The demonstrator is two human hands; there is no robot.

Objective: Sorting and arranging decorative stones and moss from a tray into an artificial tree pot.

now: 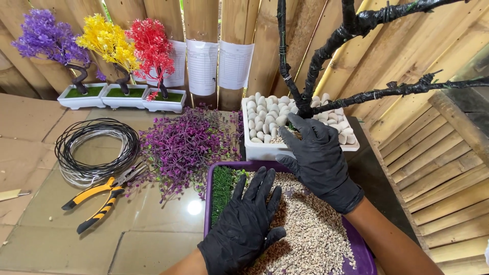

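Both my hands wear black gloves. My left hand (pixel 248 224) lies flat, fingers spread, on small tan gravel (pixel 310 239) inside a purple tray (pixel 224 165) in front of me. A patch of green fake grass (pixel 222 188) sits at the tray's left side. My right hand (pixel 320 160) reaches over the front edge of a white rectangular pot (pixel 265 150) filled with white pebbles (pixel 267 114), fingers open near the base of a black-wrapped bare tree trunk (pixel 305 104) that stands in the pot.
A heap of purple plastic foliage (pixel 183 145) lies left of the tray. Further left are a coil of black wire (pixel 97 150) and yellow-black pliers (pixel 97 198). Three small finished trees, purple (pixel 48 38), yellow (pixel 108 40) and red (pixel 152 48), stand by the bamboo wall.
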